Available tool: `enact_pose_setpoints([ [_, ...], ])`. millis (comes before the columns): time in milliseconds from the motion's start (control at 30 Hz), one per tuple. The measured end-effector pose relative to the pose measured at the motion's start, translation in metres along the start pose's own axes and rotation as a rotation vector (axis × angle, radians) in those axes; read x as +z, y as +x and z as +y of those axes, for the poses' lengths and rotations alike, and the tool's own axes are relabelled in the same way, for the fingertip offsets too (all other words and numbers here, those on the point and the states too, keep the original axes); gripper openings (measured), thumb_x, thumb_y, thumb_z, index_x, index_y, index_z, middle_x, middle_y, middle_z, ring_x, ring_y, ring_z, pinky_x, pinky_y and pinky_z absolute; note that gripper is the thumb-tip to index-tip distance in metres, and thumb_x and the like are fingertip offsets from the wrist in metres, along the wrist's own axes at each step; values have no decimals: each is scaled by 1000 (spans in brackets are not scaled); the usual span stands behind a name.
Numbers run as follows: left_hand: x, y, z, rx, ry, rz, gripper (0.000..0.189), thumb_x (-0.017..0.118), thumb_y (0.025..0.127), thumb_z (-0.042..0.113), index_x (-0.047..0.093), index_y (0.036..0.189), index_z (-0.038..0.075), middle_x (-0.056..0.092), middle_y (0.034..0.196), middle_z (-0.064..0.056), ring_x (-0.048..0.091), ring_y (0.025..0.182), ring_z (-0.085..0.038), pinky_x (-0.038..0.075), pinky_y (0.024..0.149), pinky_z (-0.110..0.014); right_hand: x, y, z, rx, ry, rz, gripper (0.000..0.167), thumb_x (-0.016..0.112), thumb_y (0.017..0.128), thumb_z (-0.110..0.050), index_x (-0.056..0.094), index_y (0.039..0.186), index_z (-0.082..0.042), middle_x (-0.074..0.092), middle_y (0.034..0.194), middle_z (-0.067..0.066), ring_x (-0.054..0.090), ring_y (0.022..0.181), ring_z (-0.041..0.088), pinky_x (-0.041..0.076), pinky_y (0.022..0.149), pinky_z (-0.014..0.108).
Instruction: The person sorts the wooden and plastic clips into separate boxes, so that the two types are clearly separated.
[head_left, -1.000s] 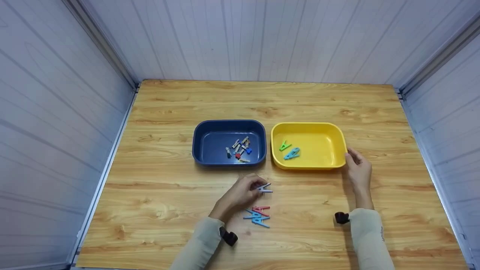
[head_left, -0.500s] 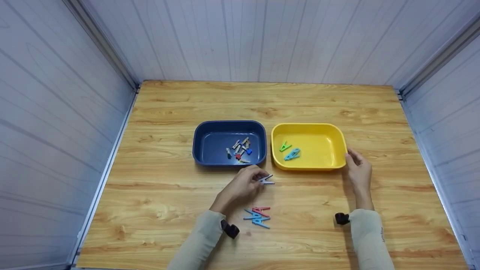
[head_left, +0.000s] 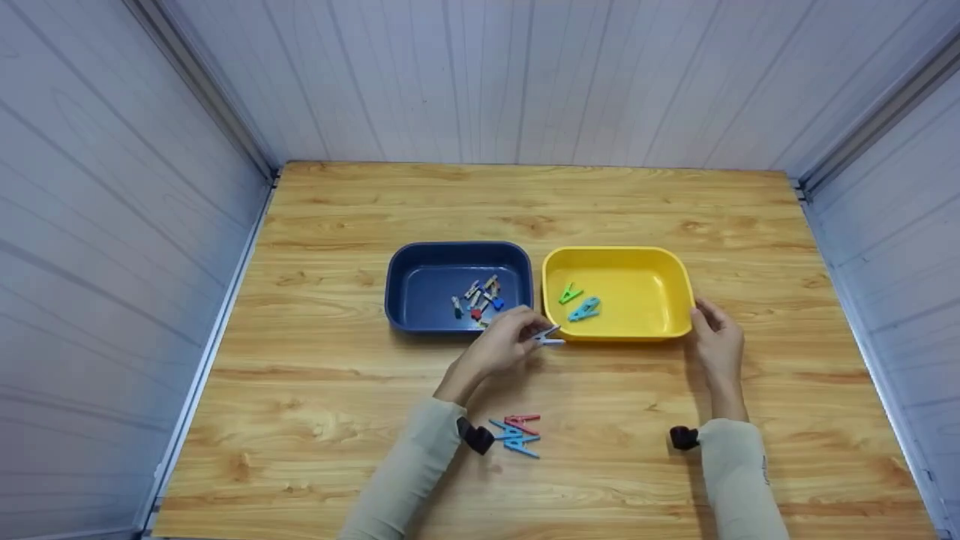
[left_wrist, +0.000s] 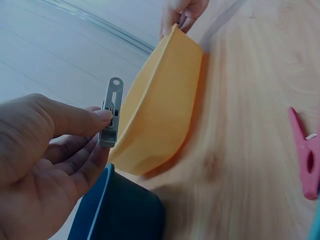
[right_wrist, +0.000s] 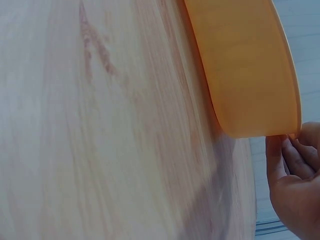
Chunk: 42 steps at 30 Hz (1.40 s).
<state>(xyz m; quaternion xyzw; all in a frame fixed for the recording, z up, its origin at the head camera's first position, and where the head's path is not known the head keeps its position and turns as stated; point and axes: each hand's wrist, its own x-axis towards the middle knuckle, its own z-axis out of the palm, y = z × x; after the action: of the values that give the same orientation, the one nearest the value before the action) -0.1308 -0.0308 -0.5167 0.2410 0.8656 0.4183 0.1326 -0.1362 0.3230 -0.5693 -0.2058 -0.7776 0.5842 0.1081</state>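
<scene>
My left hand (head_left: 504, 343) pinches a pale grey-violet plastic clothespin (head_left: 550, 337) between thumb and fingers. In the head view the clothespin overlaps the front left corner of the yellow basin (head_left: 637, 335). The left wrist view has the clothespin (left_wrist: 111, 114) upright beside that basin's rim. My right hand (head_left: 718, 341) grips the basin's right end at the rim; thumb and fingers meet there in the right wrist view. Inside the basin lie a green clothespin (head_left: 570, 293) and light blue clothespins (head_left: 584, 308).
Left of the yellow basin stands a dark blue basin (head_left: 420, 328), with several small wooden clips (head_left: 475, 297) in it. A red clothespin (head_left: 523, 424) and blue clothespins (head_left: 519, 445) lie in a heap on the wooden table (head_left: 315, 420), near the left wrist.
My left hand has carried the grey-violet clothespin away from the heap, forward and right, up to the yellow basin's near left corner. The right hand stays at the basin's right end.
</scene>
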Motion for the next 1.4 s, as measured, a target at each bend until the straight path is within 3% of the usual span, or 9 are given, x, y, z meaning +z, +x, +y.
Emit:
enact_pose_setpoints([
  [133,-1,8,3,7,30,8,24,64,89,6,67,112,10,62,104,-2,58,92,-11,49,82,-20,1,0,0,-2,-2,6,40,60,94,-21,59,129,-2,60,126,12,54,102,-2,43,85,7],
  [500,-2,33,15,-43,-4,1,24,63,91,7,67,114,9,62,108,-2,57,96,-11,48,86,-22,0,0,0,21,-12,-5,41,60,94,-24,58,130,-5,58,132,12,55,111,3,44,87,7],
  [700,-1,49,20,-29,55,0,24,62,91,6,67,115,6,63,110,-5,58,99,-13,48,88,-22,0,-1,0,20,1,-5,41,60,94,-22,58,131,-5,57,133,14,55,112,4,44,88,8],
  [900,-2,63,23,-18,134,-19,26,61,90,7,66,115,5,64,111,-6,59,100,-15,48,89,-23,-2,-14,-23,12,27,-5,37,59,94,-12,57,128,3,58,130,20,56,102,0,44,84,6],
  [1067,-4,71,19,5,163,-3,25,62,89,7,67,114,4,65,109,-8,60,99,-16,49,87,-22,-1,-17,-29,40,28,-14,38,59,94,-12,57,128,3,57,131,19,55,106,2,44,83,6],
  [1400,-4,80,16,-81,131,-19,24,61,91,8,67,114,5,63,110,-7,58,99,-16,49,89,-24,0,-12,-22,44,30,-10,36,61,93,-15,60,127,-1,60,128,14,56,106,1,45,84,7],
])
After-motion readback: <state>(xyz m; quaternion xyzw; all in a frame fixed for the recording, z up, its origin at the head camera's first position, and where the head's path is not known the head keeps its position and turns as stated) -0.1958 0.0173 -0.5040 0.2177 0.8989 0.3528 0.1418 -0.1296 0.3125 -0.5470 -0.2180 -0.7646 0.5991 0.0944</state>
